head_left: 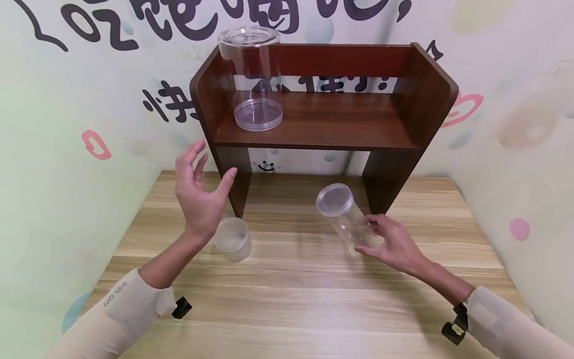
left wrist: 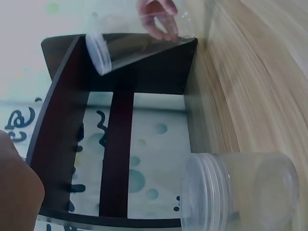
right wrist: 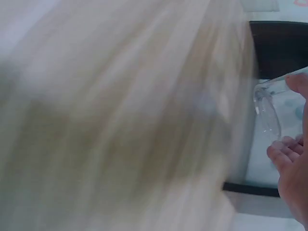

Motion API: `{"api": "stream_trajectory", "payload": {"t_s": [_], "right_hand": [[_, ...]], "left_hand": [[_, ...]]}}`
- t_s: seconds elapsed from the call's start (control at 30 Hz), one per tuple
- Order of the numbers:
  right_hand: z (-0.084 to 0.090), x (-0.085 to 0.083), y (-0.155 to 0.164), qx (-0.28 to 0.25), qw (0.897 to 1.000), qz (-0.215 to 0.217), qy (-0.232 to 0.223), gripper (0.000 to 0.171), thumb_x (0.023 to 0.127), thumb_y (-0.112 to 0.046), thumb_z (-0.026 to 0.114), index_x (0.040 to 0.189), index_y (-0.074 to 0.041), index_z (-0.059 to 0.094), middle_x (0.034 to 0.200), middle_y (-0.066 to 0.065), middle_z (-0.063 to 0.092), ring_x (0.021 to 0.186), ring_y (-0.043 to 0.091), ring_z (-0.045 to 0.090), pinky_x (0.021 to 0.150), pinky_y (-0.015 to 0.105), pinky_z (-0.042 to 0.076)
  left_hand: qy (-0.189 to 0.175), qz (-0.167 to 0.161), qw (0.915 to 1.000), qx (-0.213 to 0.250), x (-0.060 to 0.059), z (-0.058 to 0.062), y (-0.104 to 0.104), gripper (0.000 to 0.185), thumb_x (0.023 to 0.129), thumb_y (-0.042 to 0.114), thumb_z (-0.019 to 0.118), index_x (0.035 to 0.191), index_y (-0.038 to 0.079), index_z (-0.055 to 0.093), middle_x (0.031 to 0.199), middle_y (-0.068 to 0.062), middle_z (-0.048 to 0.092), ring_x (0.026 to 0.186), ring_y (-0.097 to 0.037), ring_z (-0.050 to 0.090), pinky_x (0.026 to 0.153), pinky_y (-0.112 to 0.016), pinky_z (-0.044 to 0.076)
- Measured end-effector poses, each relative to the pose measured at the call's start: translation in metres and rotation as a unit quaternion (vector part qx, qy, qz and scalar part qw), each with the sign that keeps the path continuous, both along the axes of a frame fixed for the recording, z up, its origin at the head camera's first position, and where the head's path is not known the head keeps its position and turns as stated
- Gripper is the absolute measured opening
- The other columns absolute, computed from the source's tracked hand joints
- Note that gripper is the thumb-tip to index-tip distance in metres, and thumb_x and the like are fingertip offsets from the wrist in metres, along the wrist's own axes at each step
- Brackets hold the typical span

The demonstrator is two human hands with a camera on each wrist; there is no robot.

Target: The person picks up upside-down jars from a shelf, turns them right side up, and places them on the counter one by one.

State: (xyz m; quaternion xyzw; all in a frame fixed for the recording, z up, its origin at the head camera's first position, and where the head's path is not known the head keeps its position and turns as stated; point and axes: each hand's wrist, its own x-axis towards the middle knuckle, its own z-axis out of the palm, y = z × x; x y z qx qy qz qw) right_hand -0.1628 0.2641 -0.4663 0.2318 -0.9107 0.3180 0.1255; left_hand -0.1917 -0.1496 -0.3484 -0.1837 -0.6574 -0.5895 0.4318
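My right hand (head_left: pixel 396 247) grips a tall clear plastic jar (head_left: pixel 343 219) near its lower end, thumb on one side and fingers on the other. The jar leans left, its lidded end up, in front of the shelf's right leg; its base (right wrist: pixel 269 110) shows in the right wrist view. With thumb and fingers spread, my left hand (head_left: pixel 199 204) holds nothing beside the shelf's left side. Below it a short clear lidded jar (head_left: pixel 232 242) stands on the table. A large clear jar (head_left: pixel 256 75) stands on the shelf board at the left, a lid-like disc at its bottom.
The dark brown wooden shelf (head_left: pixel 323 122) stands at the back of the wood-grain table (head_left: pixel 314 299), with an opening under its board. Its side panels rise at both ends. A wall (head_left: pixel 112 75) with black lettering and coloured shapes lies close behind.
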Motion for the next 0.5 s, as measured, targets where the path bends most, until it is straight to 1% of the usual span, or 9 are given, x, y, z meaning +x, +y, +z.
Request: {"api": "stream_trajectory", "payload": {"t_s": [0.1, 0.23, 0.37, 0.4, 0.5], "right_hand": [[-0.009, 0.002, 0.005, -0.024, 1.0, -0.002, -0.017, 0.07, 0.068, -0.018, 0.101, 0.124, 0.001, 0.064, 0.115, 0.017, 0.073, 0.1, 0.037, 0.077, 0.084, 0.048, 0.065], [-0.019, 0.004, 0.012, -0.049, 0.998, -0.006, -0.041, 0.07, 0.069, -0.015, 0.101, 0.125, 0.003, 0.064, 0.12, 0.022, 0.074, 0.103, 0.042, 0.076, 0.085, 0.05, 0.063], [-0.027, 0.006, 0.017, -0.057, 0.997, -0.008, -0.055, 0.068, 0.071, -0.015, 0.1, 0.126, 0.005, 0.064, 0.124, 0.024, 0.073, 0.106, 0.043, 0.076, 0.087, 0.05, 0.062], [-0.029, 0.006, 0.018, -0.057, 0.997, -0.009, -0.057, 0.068, 0.072, -0.015, 0.1, 0.127, 0.004, 0.064, 0.124, 0.024, 0.074, 0.106, 0.042, 0.075, 0.088, 0.05, 0.062], [-0.034, 0.006, 0.021, -0.059, 0.996, -0.007, -0.059, 0.069, 0.073, -0.016, 0.099, 0.129, 0.004, 0.064, 0.127, 0.023, 0.073, 0.108, 0.042, 0.075, 0.09, 0.051, 0.061]], "left_hand": [[-0.047, 0.002, 0.9988, 0.016, -0.004, -0.001, -0.004, 0.068, 0.082, -0.01, 0.084, 0.143, -0.008, 0.055, 0.148, -0.02, 0.055, 0.142, -0.027, 0.051, 0.121, -0.045, 0.044], [-0.112, -0.004, 0.9933, 0.029, -0.011, -0.004, -0.008, 0.073, 0.085, -0.005, 0.085, 0.15, -0.003, 0.052, 0.153, -0.01, 0.056, 0.144, -0.02, 0.051, 0.121, -0.036, 0.044], [-0.151, -0.005, 0.9879, 0.037, -0.017, -0.006, -0.009, 0.073, 0.088, 0.001, 0.085, 0.153, 0.0, 0.051, 0.153, -0.007, 0.057, 0.143, -0.018, 0.053, 0.12, -0.033, 0.044], [-0.161, -0.003, 0.9863, 0.038, -0.017, -0.005, -0.007, 0.073, 0.088, 0.001, 0.084, 0.153, 0.0, 0.051, 0.153, -0.009, 0.058, 0.142, -0.019, 0.054, 0.12, -0.033, 0.045], [-0.186, 0.006, 0.9818, 0.039, -0.022, -0.007, -0.008, 0.069, 0.089, 0.004, 0.084, 0.152, 0.001, 0.054, 0.149, -0.012, 0.062, 0.14, -0.021, 0.057, 0.118, -0.033, 0.047]]}}
